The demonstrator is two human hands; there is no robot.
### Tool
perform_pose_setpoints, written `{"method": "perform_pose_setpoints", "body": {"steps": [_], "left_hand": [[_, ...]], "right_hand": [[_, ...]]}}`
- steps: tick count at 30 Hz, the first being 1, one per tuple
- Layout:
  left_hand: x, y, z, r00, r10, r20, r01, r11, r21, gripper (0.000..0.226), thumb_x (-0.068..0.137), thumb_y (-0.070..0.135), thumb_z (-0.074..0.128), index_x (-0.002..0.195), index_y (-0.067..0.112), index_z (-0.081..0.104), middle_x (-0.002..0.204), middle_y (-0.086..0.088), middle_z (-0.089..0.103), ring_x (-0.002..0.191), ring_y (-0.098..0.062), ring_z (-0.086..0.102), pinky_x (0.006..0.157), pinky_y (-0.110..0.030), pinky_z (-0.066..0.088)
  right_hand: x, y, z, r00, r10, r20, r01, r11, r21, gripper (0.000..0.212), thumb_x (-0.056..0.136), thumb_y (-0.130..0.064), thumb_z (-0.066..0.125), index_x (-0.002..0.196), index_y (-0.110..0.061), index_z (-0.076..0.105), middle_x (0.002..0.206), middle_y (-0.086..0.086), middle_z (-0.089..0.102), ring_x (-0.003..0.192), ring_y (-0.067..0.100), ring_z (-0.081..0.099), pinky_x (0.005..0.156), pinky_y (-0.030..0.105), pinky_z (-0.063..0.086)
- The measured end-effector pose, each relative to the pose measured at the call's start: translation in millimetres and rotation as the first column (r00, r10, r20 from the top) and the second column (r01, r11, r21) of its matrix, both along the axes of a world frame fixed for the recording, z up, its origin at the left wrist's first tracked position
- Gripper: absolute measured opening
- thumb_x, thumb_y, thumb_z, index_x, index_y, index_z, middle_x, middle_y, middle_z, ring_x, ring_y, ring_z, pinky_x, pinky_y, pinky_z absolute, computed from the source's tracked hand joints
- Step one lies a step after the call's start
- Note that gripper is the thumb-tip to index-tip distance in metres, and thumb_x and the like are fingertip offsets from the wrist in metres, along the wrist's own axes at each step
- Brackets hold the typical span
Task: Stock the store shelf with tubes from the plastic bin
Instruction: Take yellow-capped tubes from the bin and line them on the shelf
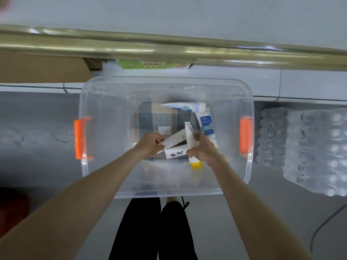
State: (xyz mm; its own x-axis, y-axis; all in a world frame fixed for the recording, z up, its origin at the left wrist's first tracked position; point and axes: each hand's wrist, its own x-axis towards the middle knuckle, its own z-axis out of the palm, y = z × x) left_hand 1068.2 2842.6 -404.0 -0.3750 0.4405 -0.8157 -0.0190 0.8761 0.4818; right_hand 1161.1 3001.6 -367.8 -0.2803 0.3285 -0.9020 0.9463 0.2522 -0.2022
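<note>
**Bin.** The plastic bin (90,102) sits at the centre of the frame on the floor (37,119), below the brass-coloured shelf edge (169,47). It is transparent, with orange handles (79,138) at the left and right ends. A plaid cloth (159,119) lines the bottom.

**Hands.** Both hands are inside the bin, at lower centre.
- Left hand (150,145): the grip is pinching the flat end of a printed tube (174,140), which angles toward the upper right.
- Right hand (203,151): the grip is curled round a yellow-capped tube (189,134) (cap toward the bottom of the frame, flat end upward).

These two tubes cross between the hands. A lettered tube (176,153), white with red and black characters, lies directly beneath them. It appears to be caught in the left grip as well, but blur prevents confirmation.

**Other stock.** Two blue-and-white tubes lie on the cloth at the upper right of the bin floor. One (185,106) lies crosswise, and the other (206,122) is just beside it.

**Surroundings.**
- Shrink-wrapped water bottle packs (309,147) stand on the floor at the right of the frame.
- A green package (154,64) shows under the shelf edge at upper centre.
- A cardboard box (37,68) is at upper left.
- A black cable (323,224) runs across the lower right.
- Dark trousers (139,231) and a shoe (174,209) show below the bin.
</note>
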Motion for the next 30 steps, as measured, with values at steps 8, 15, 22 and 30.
{"method": "perform_pose_setpoints", "body": {"steps": [8,15,22,30], "left_hand": [[-15,-9,64,0.988,0.117,-0.100,-0.106,0.988,0.108,0.017,0.093,0.020,0.051,0.092,0.003,0.053,0.088,-0.012,0.053,0.082,-0.029,0.055,0.061,-0.029,0.034],[-43,-19,171,0.961,0.152,-0.231,-0.099,0.969,0.225,0.016,0.088,0.017,0.058,0.083,0.002,0.057,0.083,-0.018,0.058,0.074,-0.022,0.052,0.063,-0.031,0.041],[-80,-25,316,0.873,0.207,-0.442,-0.017,0.918,0.396,0.042,0.071,0.037,0.065,0.083,-0.004,0.065,0.075,-0.011,0.059,0.070,-0.016,0.050,0.065,-0.029,0.042],[-112,-23,472,0.658,0.261,-0.706,0.114,0.893,0.436,0.017,0.084,0.023,0.067,0.083,0.007,0.063,0.076,-0.006,0.064,0.069,-0.022,0.064,0.061,-0.030,0.046]], "right_hand": [[-15,-5,65,0.915,-0.286,-0.284,0.237,0.952,-0.193,0.053,0.060,0.006,0.057,0.106,-0.018,0.048,0.079,-0.002,0.052,0.076,0.019,0.051,0.051,0.021,0.042],[-41,2,150,0.813,-0.380,-0.442,0.313,0.924,-0.217,0.014,0.082,-0.010,0.062,0.072,-0.020,0.059,0.073,0.000,0.062,0.082,0.023,0.060,0.072,0.032,0.044],[-77,13,282,0.717,0.097,-0.690,-0.049,0.995,0.088,0.024,0.072,-0.003,0.073,0.087,-0.010,0.057,0.076,0.003,0.056,0.068,0.015,0.051,0.051,0.014,0.038],[-125,24,434,0.490,0.400,-0.775,-0.199,0.917,0.347,0.013,0.077,-0.015,0.073,0.079,-0.008,0.061,0.076,0.006,0.061,0.069,0.017,0.055,0.061,0.027,0.045]]}}
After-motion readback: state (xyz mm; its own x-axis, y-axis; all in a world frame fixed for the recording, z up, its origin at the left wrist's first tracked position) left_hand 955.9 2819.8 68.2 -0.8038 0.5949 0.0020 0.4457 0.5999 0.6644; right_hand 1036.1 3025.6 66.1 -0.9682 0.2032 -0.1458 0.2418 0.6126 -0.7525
